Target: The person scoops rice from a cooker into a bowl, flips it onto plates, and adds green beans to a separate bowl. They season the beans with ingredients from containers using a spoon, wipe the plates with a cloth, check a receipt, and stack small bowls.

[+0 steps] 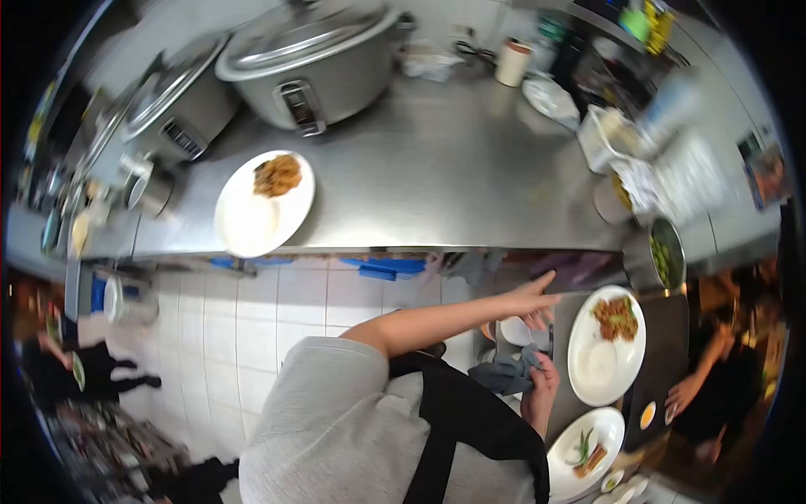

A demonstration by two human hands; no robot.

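Observation:
My left hand (534,302) reaches out over the counter's edge, fingers spread and holding nothing. It is near an oval white plate (579,370) with a mound of rice and a reddish-brown dish, and does not touch it. Closer to my body, my right hand (542,388) is closed on a crumpled grey cloth (502,375). Below that plate lies a second white plate (560,483) with green pieces and a brown piece of food.
A steel counter (437,176) carries another plate of rice (228,220) and two large rice cookers (336,92). A metal pot of green vegetables (634,269) stands at the corner. Across the dark shelf, another person's hand (690,388) is beside a small bowl (647,414).

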